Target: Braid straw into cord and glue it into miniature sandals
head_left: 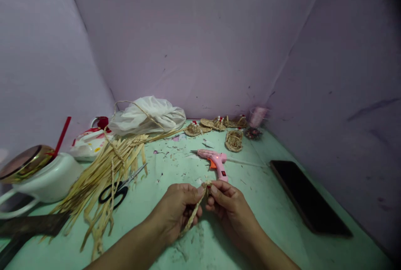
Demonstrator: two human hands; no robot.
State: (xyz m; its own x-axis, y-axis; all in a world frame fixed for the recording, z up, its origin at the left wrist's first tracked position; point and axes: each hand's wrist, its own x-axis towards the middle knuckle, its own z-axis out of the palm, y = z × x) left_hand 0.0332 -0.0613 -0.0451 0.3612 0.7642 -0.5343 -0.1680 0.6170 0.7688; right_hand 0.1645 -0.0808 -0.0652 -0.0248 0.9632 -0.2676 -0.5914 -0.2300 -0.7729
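Observation:
Between my two hands is a braided straw cord (193,215), its upper end bent over at the fingertips. My left hand (178,207) is closed around the cord, which trails down below its fingers. My right hand (227,203) pinches the cord's upper end between thumb and fingers. Just beyond the hands lies a pink glue gun (216,159) with an orange trigger, its nozzle pointing left and a glue stick out of its back. To the left, scissors with black handles (114,195) rest against a bundle of dry straw strips (103,170).
Small woven straw pieces (234,140) sit along the back wall near a pink spool (258,116). A black phone (308,195) lies at right. At left are a white cup (53,180), a dark blade (34,224) and a white plastic bag (150,113). Walls close three sides.

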